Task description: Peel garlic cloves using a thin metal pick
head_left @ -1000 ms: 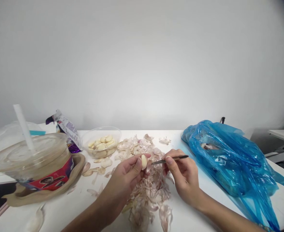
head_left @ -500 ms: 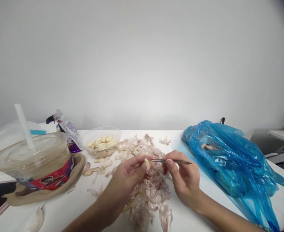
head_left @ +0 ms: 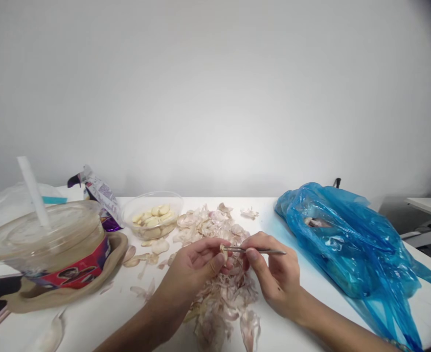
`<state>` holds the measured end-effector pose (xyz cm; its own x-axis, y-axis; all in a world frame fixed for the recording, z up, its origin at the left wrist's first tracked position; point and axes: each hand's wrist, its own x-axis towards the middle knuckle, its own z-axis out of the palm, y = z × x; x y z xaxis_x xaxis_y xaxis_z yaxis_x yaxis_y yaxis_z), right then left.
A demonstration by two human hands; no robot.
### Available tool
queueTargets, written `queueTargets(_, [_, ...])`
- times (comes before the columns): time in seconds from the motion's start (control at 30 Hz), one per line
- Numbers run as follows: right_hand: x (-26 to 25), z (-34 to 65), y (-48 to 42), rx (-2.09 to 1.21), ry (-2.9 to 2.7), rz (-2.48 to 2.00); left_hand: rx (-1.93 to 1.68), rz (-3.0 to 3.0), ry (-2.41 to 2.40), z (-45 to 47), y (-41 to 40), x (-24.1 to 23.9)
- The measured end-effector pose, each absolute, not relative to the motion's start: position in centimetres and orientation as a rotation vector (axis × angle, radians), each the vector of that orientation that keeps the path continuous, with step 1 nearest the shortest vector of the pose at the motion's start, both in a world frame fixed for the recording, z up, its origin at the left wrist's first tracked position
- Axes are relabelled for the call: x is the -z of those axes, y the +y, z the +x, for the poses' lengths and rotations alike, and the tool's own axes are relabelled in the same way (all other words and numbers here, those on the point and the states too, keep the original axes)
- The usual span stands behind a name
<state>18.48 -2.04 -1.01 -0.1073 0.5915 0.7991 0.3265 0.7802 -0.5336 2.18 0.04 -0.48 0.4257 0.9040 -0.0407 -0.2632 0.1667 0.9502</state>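
Left hand: the left hand [head_left: 195, 269] is seen closed on a garlic clove [head_left: 223, 253], which is pinched between thumb and fingertips.
Right hand: a thin metal pick [head_left: 264, 251] is gripped between thumb and forefinger of the right hand [head_left: 274, 271]. It is held roughly level, with its tip laid against the clove.
Clove: it is held just above the tabletop at the centre of the scene, between the two hands and over a heap of garlic skins [head_left: 222, 293].
Surface: a white table [head_left: 310, 308] is pictured strewn with papery pinkish skins, which are spread from the near edge back toward the wall. A few loose pieces are scattered to the left.
Left of the table: a clear bowl [head_left: 129, 211] of peeled cloves [head_left: 154, 214] is set just behind the heap. Beside it, a lidded drink cup [head_left: 64, 244] with a white straw [head_left: 34, 193] is seated in a brown carrier [head_left: 118, 247]. A crumpled snack packet [head_left: 101, 193] is propped behind.
Right of the table: a crumpled blue plastic bag [head_left: 347, 239] is laid near the right hand and draped over the table's edge.
Room: a plain pale wall [head_left: 215, 98] is seen directly behind the table. The corner of a second white table [head_left: 430, 205] is glimpsed at far right.
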Motion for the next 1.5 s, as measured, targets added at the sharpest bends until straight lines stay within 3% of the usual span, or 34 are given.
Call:
queueTargets(0.63, [1.2, 18.6, -2.1, -0.228, -1.728, -0.727, -0.971, 1.161, 0.899, 2.5, -0.1, -0.2])
queueTargets(0.97, [0.7, 18.7, -2.3, -0.057, -1.902, -0.706, -0.939, 1.467, 0.804, 2.3, 0.1, 0.7])
queueTargets(1.5, [0.9, 18.6, -2.1, -0.031, -1.831, -0.738, -0.866, 1.234, 0.838, 2.5, -0.3, -0.5])
